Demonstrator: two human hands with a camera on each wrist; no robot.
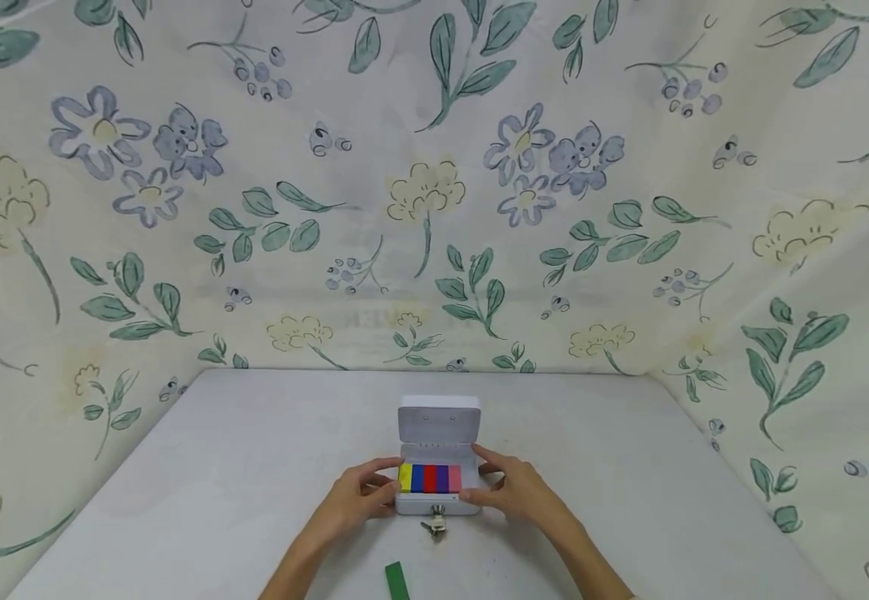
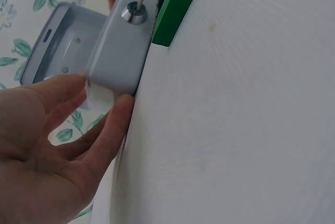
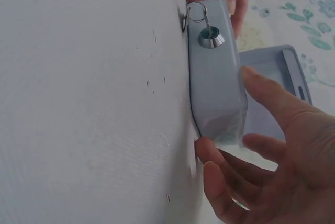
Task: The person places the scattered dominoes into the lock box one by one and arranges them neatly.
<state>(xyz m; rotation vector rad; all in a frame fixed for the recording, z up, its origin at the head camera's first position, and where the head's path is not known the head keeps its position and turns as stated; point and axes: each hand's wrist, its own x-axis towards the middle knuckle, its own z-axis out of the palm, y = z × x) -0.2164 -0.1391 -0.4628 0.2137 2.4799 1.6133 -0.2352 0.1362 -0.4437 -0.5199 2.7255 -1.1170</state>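
A small light grey metal cash box [image 1: 413, 505] stands on the table with its lid [image 1: 439, 425] raised. Inside lies a row of coloured blocks [image 1: 430, 478]: yellow, blue, red, purple and pink. Keys on a ring [image 1: 436, 525] hang from the front lock [image 2: 135, 12]. My left hand [image 1: 359, 498] grips the box's left end, its thumb at the top rim and a fingertip low on the side. At the opposite end, my right hand [image 1: 515, 487] holds the box, thumb on the front rim and other fingers along the side and underneath edge.
A green block [image 1: 397, 581] lies on the white table [image 1: 269, 450] in front of the box, towards the near edge. Behind and at both sides hangs a flower-patterned cloth [image 1: 374, 333].
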